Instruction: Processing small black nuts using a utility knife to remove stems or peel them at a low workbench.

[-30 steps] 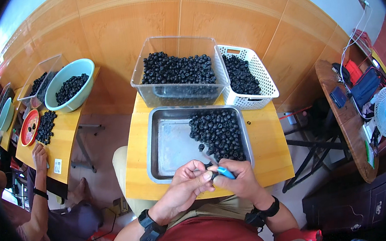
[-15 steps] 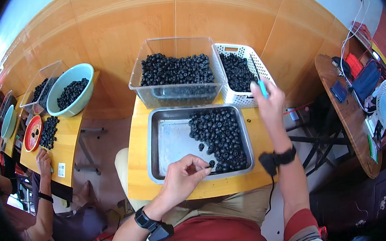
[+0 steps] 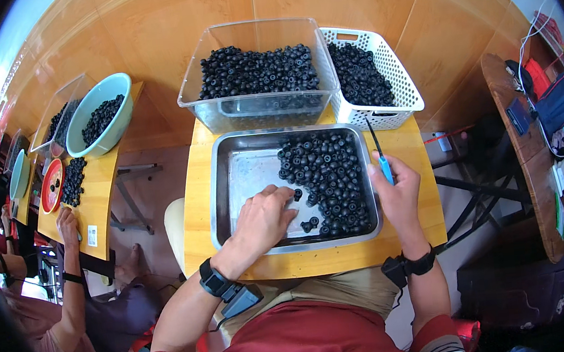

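A rectangular metal tray (image 3: pixel 221 181) lies in front of me, its right side heaped with small black ring-shaped parts (image 3: pixel 325 172). My left hand (image 3: pixel 262 219) hovers over the bare left part of the tray, thumb apart from the fingers. Its fingertips are beside one loose black part (image 3: pixel 297 193), and I cannot tell whether they touch it. Below that part, a few more loose ones (image 3: pixel 310 224) lie near the thumb. At the tray's right rim my right hand (image 3: pixel 399 192) is closed round a slim tool with a blue handle (image 3: pixel 385 168), its thin dark shaft pointing up and away.
Behind the tray stand a clear plastic bin (image 3: pixel 260 114) and a white perforated basket (image 3: pixel 397 79), both holding black parts. To the left, a co-worker's hand (image 3: pixel 67 225) is at another table with a pale green bowl (image 3: pixel 123 119) and a red-rimmed dish (image 3: pixel 48 196).
My left hand, earlier pinching at a black part near the tray's front, has moved farther in and its grip has loosened. My right hand has come down from the basket with the tool.
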Action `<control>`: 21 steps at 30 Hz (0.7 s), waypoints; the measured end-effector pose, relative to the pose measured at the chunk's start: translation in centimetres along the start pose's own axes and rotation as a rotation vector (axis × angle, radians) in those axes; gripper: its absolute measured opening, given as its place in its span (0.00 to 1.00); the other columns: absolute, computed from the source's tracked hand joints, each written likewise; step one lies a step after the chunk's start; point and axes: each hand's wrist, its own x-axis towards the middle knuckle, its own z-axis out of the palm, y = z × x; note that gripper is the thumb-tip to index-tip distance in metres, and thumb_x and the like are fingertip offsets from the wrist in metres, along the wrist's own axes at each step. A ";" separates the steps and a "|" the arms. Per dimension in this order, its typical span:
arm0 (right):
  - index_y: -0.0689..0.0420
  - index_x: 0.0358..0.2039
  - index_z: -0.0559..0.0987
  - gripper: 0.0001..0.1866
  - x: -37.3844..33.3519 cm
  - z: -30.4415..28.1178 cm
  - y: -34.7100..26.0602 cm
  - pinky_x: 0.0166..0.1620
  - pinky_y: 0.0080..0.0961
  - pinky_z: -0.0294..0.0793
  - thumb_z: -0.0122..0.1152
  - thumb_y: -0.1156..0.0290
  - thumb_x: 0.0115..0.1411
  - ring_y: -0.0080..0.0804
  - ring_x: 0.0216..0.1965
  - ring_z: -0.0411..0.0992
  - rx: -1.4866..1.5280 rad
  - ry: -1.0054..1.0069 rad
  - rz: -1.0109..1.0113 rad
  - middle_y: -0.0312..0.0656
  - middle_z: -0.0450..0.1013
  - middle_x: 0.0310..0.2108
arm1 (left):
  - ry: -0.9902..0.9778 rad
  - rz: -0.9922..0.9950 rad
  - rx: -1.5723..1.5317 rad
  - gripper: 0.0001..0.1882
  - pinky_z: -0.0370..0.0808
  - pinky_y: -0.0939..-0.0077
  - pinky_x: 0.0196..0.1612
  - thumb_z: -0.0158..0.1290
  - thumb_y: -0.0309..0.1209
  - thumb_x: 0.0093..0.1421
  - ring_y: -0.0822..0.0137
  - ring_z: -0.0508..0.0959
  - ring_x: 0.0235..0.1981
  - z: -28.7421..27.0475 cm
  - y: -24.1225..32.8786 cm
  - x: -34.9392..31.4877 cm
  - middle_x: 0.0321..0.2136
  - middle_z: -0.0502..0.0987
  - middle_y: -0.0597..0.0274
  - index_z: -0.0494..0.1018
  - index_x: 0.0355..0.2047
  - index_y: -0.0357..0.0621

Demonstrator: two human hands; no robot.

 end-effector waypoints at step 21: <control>0.65 0.43 0.80 0.14 -4.7 1.1 -0.3 0.30 0.18 0.67 0.67 0.72 0.58 0.17 0.26 0.67 0.073 -0.173 -0.046 0.35 0.73 0.25 | -0.173 -0.181 -0.625 0.15 0.74 0.81 0.35 0.55 0.31 0.66 0.79 0.75 0.29 -0.6 0.6 0.0 0.29 0.80 0.62 0.76 0.49 0.34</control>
